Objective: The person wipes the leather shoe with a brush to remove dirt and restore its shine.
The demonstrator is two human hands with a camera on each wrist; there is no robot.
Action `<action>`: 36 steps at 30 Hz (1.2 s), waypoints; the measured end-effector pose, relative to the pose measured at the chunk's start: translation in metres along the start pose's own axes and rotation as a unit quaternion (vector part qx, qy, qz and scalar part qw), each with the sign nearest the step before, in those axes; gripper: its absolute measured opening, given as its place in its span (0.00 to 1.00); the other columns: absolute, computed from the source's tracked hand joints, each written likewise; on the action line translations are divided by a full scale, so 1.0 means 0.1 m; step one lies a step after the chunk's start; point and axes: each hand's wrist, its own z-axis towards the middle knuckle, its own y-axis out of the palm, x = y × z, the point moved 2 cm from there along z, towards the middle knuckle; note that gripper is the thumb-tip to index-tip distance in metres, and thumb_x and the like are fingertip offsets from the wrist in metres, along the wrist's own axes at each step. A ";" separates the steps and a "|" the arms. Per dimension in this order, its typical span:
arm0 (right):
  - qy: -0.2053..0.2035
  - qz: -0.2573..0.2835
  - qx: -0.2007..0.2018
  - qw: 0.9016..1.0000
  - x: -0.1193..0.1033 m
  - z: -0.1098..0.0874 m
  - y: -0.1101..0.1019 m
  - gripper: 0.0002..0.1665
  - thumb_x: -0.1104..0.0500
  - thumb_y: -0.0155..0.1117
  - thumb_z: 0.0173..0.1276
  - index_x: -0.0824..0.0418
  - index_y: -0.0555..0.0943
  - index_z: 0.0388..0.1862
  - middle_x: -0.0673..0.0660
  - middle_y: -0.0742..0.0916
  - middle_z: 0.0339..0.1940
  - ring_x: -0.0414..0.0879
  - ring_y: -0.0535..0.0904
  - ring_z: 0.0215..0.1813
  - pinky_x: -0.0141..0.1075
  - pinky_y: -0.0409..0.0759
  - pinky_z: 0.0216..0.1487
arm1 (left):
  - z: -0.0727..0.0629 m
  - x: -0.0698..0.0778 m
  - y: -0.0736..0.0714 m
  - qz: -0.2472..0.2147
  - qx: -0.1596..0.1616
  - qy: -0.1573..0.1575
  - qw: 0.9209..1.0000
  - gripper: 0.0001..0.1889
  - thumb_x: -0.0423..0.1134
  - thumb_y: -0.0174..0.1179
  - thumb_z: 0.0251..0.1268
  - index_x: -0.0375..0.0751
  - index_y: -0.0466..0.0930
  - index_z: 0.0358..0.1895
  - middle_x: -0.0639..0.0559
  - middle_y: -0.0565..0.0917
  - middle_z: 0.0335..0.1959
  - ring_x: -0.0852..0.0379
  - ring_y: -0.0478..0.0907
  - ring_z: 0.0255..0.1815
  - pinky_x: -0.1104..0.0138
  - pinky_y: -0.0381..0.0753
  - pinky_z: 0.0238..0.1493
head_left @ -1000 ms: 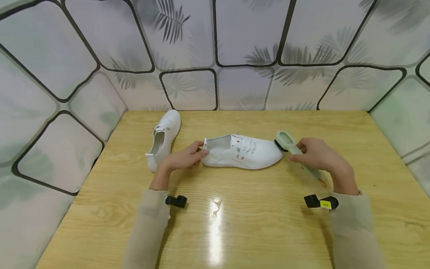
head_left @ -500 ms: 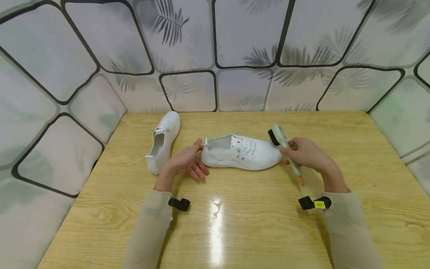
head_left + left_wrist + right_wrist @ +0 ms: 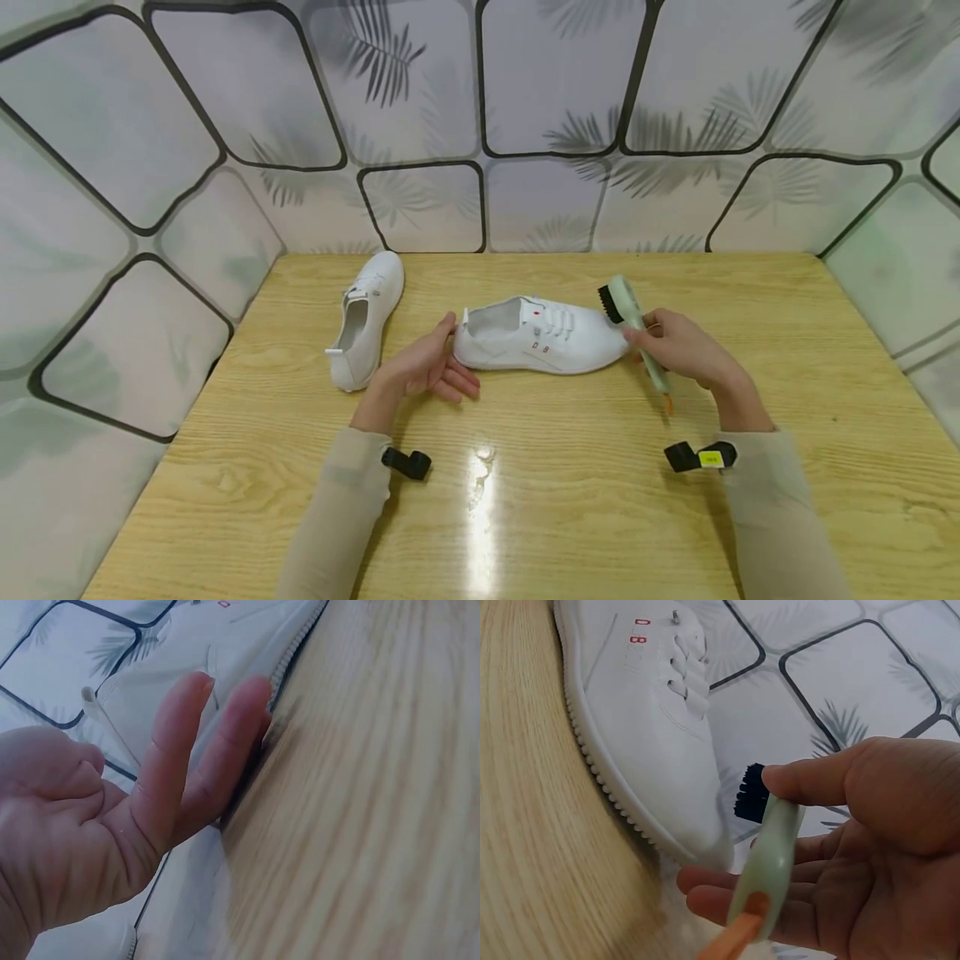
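A white lace-up sneaker [image 3: 555, 337] lies across the table with its toe to the right. Against its heel is my left hand [image 3: 431, 364], thumb up and palm turned upward; in the left wrist view its fingers [image 3: 161, 757] extend fairly straight beside the shoe's side. My right hand [image 3: 686, 348] grips a pale green shoe brush [image 3: 624, 300] by its handle at the toe. The brush's black bristles [image 3: 751, 795] face left, close to the toe's upper; whether they touch it I cannot tell. An orange cord [image 3: 735, 937] hangs from the handle's end.
The second white sneaker [image 3: 366, 321] stands on the left, toe pointing away, close to my left hand. Under everything is a wooden table [image 3: 570, 500] with a bright reflection. A patterned fabric wall [image 3: 540, 200] rises at the table's back and sides.
The brush has turned and moved left, its bristles swinging from downward at the toe tip to facing left over it. My left hand has let go of the heel and turned palm up.
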 end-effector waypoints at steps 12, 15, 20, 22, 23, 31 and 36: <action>-0.047 0.067 0.035 0.996 0.00 0.01 -0.01 0.35 0.47 0.48 0.81 0.76 0.61 0.67 0.75 0.77 0.58 0.68 0.77 0.59 0.50 0.81 0.53 | 0.06 0.00 0.01 -0.087 0.042 0.077 0.992 0.23 0.57 0.30 0.82 0.58 0.38 0.70 0.34 0.74 0.41 0.45 0.83 0.32 0.54 0.85 0.39; -0.056 0.091 0.038 0.993 -0.01 0.01 -0.02 0.34 0.48 0.47 0.81 0.77 0.59 0.68 0.75 0.76 0.59 0.64 0.78 0.59 0.50 0.80 0.55 | 0.07 0.00 0.01 -0.105 0.040 0.092 0.989 0.21 0.52 0.34 0.83 0.60 0.39 0.69 0.34 0.73 0.45 0.44 0.82 0.34 0.54 0.83 0.41; -0.059 0.110 0.042 0.991 -0.01 0.00 -0.03 0.34 0.49 0.46 0.81 0.77 0.58 0.68 0.76 0.74 0.61 0.42 0.81 0.53 0.48 0.80 0.57 | 0.08 0.00 0.02 -0.125 0.019 0.105 0.986 0.18 0.48 0.37 0.83 0.59 0.42 0.65 0.36 0.69 0.51 0.45 0.80 0.40 0.55 0.80 0.44; -0.057 0.109 0.041 0.992 -0.01 0.00 -0.04 0.34 0.48 0.46 0.81 0.77 0.58 0.68 0.76 0.74 0.61 0.39 0.81 0.52 0.48 0.80 0.57 | 0.09 0.01 0.03 -0.121 0.012 0.110 0.986 0.16 0.49 0.36 0.83 0.58 0.43 0.63 0.37 0.67 0.53 0.46 0.78 0.41 0.56 0.79 0.44; -0.056 0.107 0.042 0.992 -0.01 0.00 -0.04 0.34 0.48 0.46 0.81 0.77 0.58 0.67 0.76 0.74 0.61 0.39 0.81 0.52 0.48 0.80 0.56 | 0.09 0.01 0.03 -0.117 0.011 0.113 0.987 0.15 0.50 0.35 0.83 0.58 0.43 0.62 0.38 0.66 0.53 0.46 0.78 0.42 0.57 0.79 0.44; -0.053 0.070 0.053 0.995 -0.04 -0.02 -0.06 0.34 0.48 0.46 0.82 0.77 0.58 0.68 0.77 0.77 0.59 0.64 0.79 0.57 0.46 0.82 0.52 | 0.08 0.01 0.05 -0.090 0.005 0.128 0.988 0.17 0.50 0.31 0.83 0.53 0.42 0.65 0.39 0.62 0.59 0.49 0.73 0.45 0.61 0.78 0.40; -0.059 0.044 0.064 0.995 -0.07 -0.03 -0.05 0.35 0.49 0.45 0.82 0.77 0.57 0.69 0.77 0.76 0.60 0.69 0.76 0.60 0.45 0.82 0.50 | 0.08 0.00 0.06 -0.058 0.004 0.130 0.990 0.23 0.51 0.28 0.84 0.44 0.42 0.71 0.41 0.65 0.54 0.52 0.72 0.44 0.65 0.75 0.40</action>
